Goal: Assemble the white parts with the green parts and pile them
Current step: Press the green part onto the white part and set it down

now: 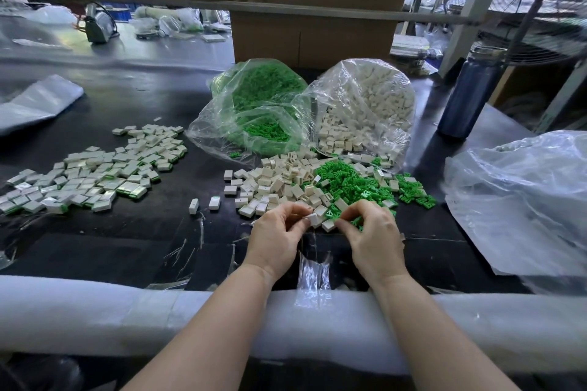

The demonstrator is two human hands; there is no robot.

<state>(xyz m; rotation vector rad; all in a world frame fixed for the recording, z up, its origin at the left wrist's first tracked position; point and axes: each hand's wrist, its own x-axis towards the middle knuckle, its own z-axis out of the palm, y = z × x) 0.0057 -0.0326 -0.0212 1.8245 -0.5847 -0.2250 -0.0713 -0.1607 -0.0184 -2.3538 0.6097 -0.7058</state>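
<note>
My left hand (279, 233) pinches a small white part (312, 218) at the near edge of a loose heap of white parts (279, 181). My right hand (370, 233) pinches a green part (332, 214) just right of it, at the foot of the loose green parts (355, 184). The two hands almost meet. A wide pile of assembled white-and-green pieces (92, 174) lies on the black table at the left. Two single pieces (203, 204) stand between that pile and the heaps.
Behind the heaps lie an open clear bag of green parts (254, 111) and one of white parts (365, 105). A dark blue bottle (467, 95) stands at the right, with crumpled plastic (521, 200) near it. A white foam strip (95, 317) pads the table's near edge. Cardboard boxes (314, 32) rise behind.
</note>
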